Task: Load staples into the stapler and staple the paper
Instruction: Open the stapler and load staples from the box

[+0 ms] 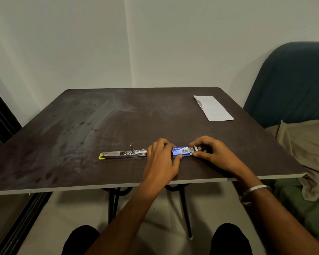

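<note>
- Currently, the dark brown square tabletop point(92, 126) carries every item; its near edge lies just beside both hands, so a staple strip dropped during transfer could slide off and fall to the floor.
- Far right on the tabletop, well apart from the work area, lies the white folded paper point(213, 109). It sits close to the right edge; a careless reach across could push it off toward the blue cushioned seat point(293, 80).
- At near centre, the silver metal stapler with a yellow tip point(122, 154) lies opened out flat, its channel exposed and its right end hidden behind the left hand. Nothing visibly steadies it, so an accidental knock from the left wrist could turn the channel away or shut it before loading.
- The left hand point(161, 162) grips the blue cardboard staple box point(180, 151) with curled fingers and thumb. Excess squeeze could crush the sleeve and jam the inner tray.
- The right hand point(212, 153) pinches the grey inner tray end point(195, 149) protruding on the right. An abrupt pull could free the tray entirely and scatter its contents.
- Staple strips inside are too small to resolve; judged brittle, they may snap into short pieces if pinched hard or bent.
</note>
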